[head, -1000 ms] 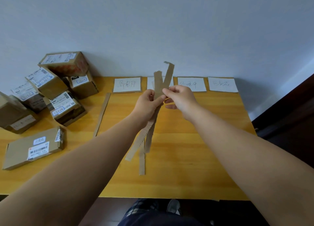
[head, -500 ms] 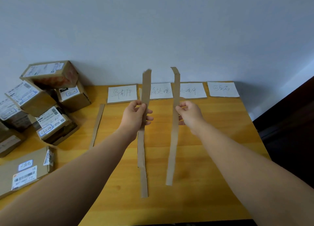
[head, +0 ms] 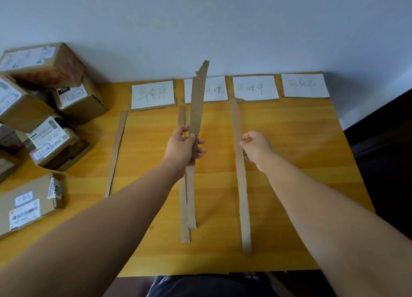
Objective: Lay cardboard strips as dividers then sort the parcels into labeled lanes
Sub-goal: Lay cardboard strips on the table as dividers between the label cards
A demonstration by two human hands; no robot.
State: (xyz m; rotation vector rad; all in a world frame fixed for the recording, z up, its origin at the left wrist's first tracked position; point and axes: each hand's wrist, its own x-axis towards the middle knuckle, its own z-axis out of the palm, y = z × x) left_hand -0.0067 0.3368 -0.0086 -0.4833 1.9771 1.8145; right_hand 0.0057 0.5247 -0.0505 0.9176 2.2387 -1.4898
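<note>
Left hand [head: 181, 148]: reached out over the middle of the desk [head: 301, 162] on a nearly straight arm, back of the hand to me, knuckles up.
Left grip: fingers and thumb wrapped tight round the wide strip [head: 197, 109], about halfway along it.
Wide strip: tilted up off the desk; its torn top end stood against the wall above the second label, and its lower end came down near the desk's front edge.
Thin strip [head: 184, 218]: lay flat on the desk directly under the wide strip and just to its left, running from the labels toward the front edge.
Right hand [head: 257, 148]: held out level with the left and well apart from it, wrist bent a little inward, fingers curled.
Right grip: thumb and forefinger pinched on the right strip [head: 244, 207], near its middle.
Right strip: ran along the desk front to back, its far end touching the cards between the second and third labels; I could not tell whether it lay fully flat.
Left strip [head: 116, 156]: flat on the desk, left of the first label.
Labels [head: 152, 94]: four white handwritten sheets in a row along the back edge.
Parcels [head: 51, 140]: heaped at the desk's left end, outside the strips.
</note>
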